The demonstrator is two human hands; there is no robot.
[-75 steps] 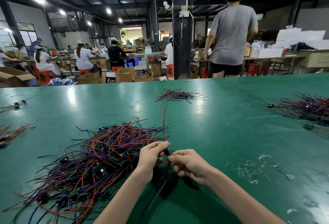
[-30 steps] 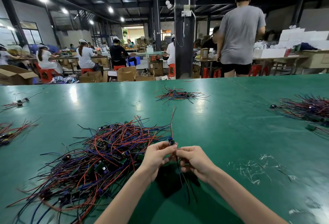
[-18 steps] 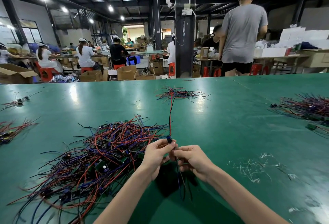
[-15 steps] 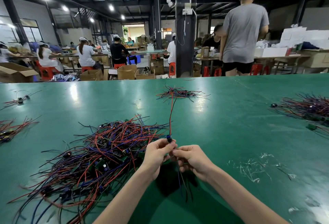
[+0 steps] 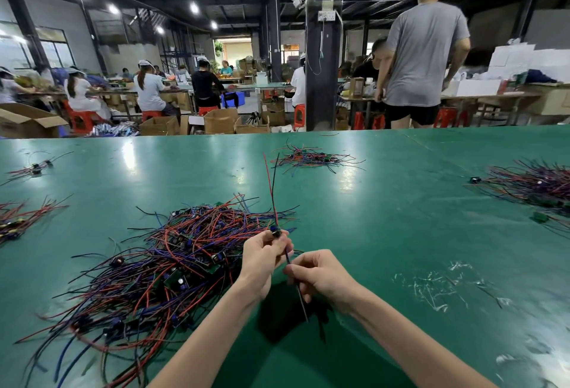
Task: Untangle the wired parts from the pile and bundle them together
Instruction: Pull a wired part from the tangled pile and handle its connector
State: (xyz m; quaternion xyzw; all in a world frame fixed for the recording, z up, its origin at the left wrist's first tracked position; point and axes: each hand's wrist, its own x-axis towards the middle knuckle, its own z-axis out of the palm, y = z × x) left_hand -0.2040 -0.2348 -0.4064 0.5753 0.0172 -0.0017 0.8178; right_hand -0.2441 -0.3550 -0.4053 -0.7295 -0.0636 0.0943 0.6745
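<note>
Separating now from a moment ago: right hand sliding down to lower centre, pinching shut on the dark lower leads; left hand pinching closed on the wired part at frame centre, red and black wires pointing up. Probably straightening it for bundling, clear of the pile at lower left on the green table.

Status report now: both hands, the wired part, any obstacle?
Left hand shut on wired part, wires up. Right hand pinching its lower wires. Tangled pile lies left, apart. Nothing in the way.
</note>
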